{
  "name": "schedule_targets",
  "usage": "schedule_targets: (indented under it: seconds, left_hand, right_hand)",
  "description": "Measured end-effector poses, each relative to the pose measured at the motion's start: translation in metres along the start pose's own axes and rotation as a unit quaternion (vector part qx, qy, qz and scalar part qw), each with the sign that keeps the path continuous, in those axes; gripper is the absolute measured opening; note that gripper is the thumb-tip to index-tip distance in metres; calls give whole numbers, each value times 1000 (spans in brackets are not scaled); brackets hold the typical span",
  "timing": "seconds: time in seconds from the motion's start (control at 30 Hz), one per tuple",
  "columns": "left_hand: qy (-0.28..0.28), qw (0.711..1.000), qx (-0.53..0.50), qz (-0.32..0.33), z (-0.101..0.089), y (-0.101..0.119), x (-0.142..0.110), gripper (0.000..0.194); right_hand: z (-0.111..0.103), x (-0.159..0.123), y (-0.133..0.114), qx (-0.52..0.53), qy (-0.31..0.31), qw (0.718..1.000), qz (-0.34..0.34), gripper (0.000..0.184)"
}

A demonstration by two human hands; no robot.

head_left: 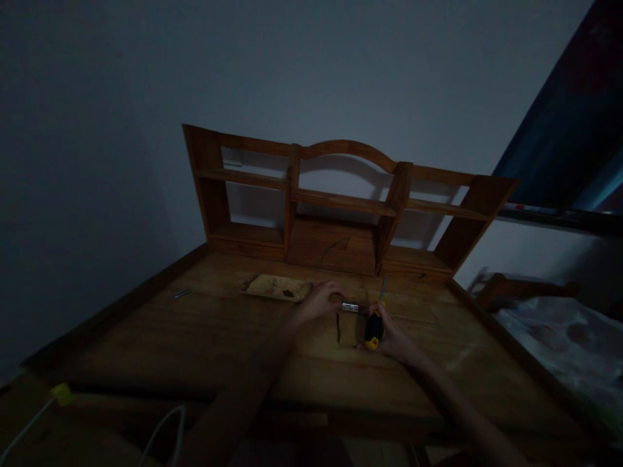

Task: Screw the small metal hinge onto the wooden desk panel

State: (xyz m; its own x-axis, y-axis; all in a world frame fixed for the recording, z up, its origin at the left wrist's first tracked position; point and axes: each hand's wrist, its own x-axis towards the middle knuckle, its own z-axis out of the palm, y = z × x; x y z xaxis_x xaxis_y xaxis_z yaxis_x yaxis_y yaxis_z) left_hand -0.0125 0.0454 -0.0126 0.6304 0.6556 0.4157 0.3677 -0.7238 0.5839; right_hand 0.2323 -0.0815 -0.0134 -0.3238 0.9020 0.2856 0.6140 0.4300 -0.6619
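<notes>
A small shiny metal hinge [350, 307] with holes sits over the desk's middle. My left hand [323, 299] reaches it from the left, its fingertips closed at the hinge's edge. In my right hand [392, 338] is a screwdriver [374, 331] with a black and yellow handle, its metal shaft angled up and away from me. The fingers wrap around the handle, just right of the hinge. Below the hinge lies a small brown flat piece [348, 329], partly hidden by the right hand; dim light blurs its material.
A wooden shelf unit [344, 202] stands along the desk's back edge. A pale board [272, 287] with a dark mark lies left of my hands. Thin metal pieces [182, 293] rest farther left on the wooden desk [219, 344]. White cable [165, 421] hangs near the front.
</notes>
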Motion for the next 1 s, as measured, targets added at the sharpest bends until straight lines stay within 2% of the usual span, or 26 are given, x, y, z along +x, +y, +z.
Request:
schedule_targets:
  seconds: [0.23,0.33,0.5,0.73,1.0]
  left_hand:
    - [-21,996,-89,-2,-11,0,-2,26]
    - [-29,994,-108,-7,-18,5,-5,26]
    - [-3,994,-101,-44,-19,15,-8,23]
    - [-4,997,-68,-26,-13,11,-5,19]
    - [-10,998,-60,-14,-11,4,-4,24]
  right_hand:
    - [-2,11,-1,-33,-17,999,-23,71]
    - [5,7,1,-21,10,999,-29,68]
    - [13,1,-9,-14,52,999,0,62]
    - [19,0,-29,-30,71,997,-15,54]
    - [25,-3,-20,-63,85,993,-46,56]
